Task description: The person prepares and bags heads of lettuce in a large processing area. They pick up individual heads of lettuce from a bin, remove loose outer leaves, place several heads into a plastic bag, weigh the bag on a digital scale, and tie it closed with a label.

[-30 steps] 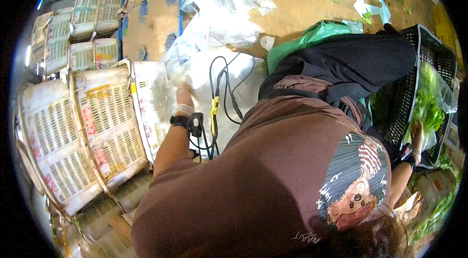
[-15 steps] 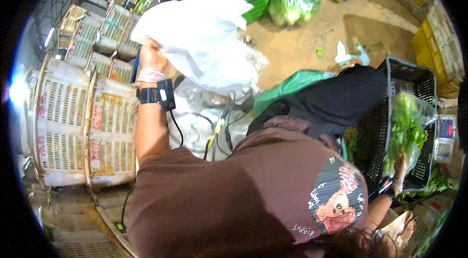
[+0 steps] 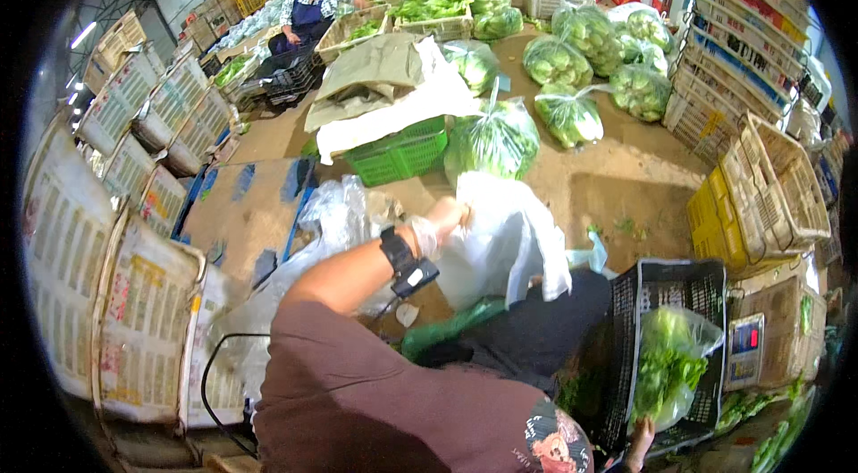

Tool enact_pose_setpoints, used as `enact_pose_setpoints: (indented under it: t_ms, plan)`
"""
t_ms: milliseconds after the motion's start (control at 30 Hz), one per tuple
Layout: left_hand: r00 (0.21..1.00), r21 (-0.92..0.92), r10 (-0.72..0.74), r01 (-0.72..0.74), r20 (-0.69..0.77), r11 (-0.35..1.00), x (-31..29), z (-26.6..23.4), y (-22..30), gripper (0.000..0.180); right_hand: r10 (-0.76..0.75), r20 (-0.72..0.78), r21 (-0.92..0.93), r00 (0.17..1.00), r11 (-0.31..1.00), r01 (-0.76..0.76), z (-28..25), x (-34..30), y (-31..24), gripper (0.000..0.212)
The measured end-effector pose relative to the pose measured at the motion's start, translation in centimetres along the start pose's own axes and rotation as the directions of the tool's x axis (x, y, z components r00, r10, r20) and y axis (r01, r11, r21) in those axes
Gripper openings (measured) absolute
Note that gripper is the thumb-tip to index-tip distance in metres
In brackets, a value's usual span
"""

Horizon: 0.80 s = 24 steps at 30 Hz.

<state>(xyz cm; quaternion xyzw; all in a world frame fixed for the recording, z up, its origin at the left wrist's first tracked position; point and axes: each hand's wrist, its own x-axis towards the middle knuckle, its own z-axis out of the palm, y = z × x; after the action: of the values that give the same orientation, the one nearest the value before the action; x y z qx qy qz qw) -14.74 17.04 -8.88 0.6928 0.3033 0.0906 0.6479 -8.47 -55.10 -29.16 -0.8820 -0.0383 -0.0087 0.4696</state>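
My left hand [image 3: 445, 219] is closed on a large white plastic bag [image 3: 505, 236], which hangs over my dark-trousered knee. At the lower right, my right hand [image 3: 642, 439] grips the near end of a clear bag of leafy lettuce [image 3: 666, 366]. That bag lies inside a black plastic crate [image 3: 708, 281] beside my leg. Part of the right hand is hidden by the crate's edge and the leaves. Green plastic [image 3: 451, 330] lies under my leg, and crumpled clear plastic [image 3: 335, 214] is left of the white bag.
A green crate [image 3: 398, 156] and a tied bag of greens [image 3: 492, 142] are ahead. Bagged vegetables [image 3: 572, 115] sit on the brown floor. White crates [image 3: 143, 312] line the left; yellow [image 3: 719, 214] and white crates are stacked right. Another person [image 3: 308, 12] sits far left.
My left hand has swung rightward with the white bag, from over the left side to above my knee. The view has tilted up, showing more floor. The right hand stays at the lettuce bag.
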Motion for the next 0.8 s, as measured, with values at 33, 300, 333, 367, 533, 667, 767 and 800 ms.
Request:
enact_pose_setpoints:
  t_ms: [33, 300, 333, 367, 533, 667, 767, 800]
  plan:
    - [1.0, -0.005, 0.016, -0.015, 0.01, 1.0, 1.1, 0.2, 0.0, 0.015, 0.225, 0.022, 0.204, 0.974, 0.953, -0.224, 0.2, -0.9, 0.9, 0.027]
    - [0.793, 0.852, 0.525, -0.475, 0.307, 0.219, 16.5, -7.4, 2.1, 0.017, 0.487, 0.115, 0.315, 0.866, 0.809, -0.497, 9.8, 1.1, -11.9, 0.03]
    - [0.791, 0.849, 0.567, -0.448, 0.231, 0.279, 18.8, -10.5, 5.3, 0.017, 0.491, 0.13, 0.316, 0.861, 0.803, -0.506, 10.6, 1.6, -13.0, 0.03]
    - [0.802, 0.812, 0.592, -0.4, 0.086, 0.424, 20.5, -14.4, 8.8, 0.017, 0.496, 0.16, 0.327, 0.853, 0.789, -0.52, 11.8, 2.3, -13.8, 0.03]
    - [0.508, 0.466, 0.68, -0.497, -0.528, 0.732, 20.3, -33.8, 28.4, 0.02, 0.459, 0.294, 0.333, 0.838, 0.773, -0.54, 16.6, 6.3, -17.5, 0.032]
    - [0.397, 0.439, 0.681, -0.545, -0.615, 0.714, 22.2, -38.5, 30.4, 0.024, 0.467, 0.299, 0.327, 0.832, 0.77, -0.549, 17.3, 7.8, -19.1, 0.033]
    - [0.584, 0.67, 0.74, -0.405, -0.333, 0.622, 27.5, -37.0, 19.5, 0.027, 0.475, 0.307, 0.315, 0.824, 0.767, -0.56, 17.4, 8.2, -19.3, 0.034]
    - [0.552, 0.817, 0.82, -0.396, -0.154, 0.42, 28.4, -36.8, 10.9, 0.025, 0.468, 0.349, 0.307, 0.812, 0.761, -0.571, 17.9, 8.5, -19.2, 0.034]
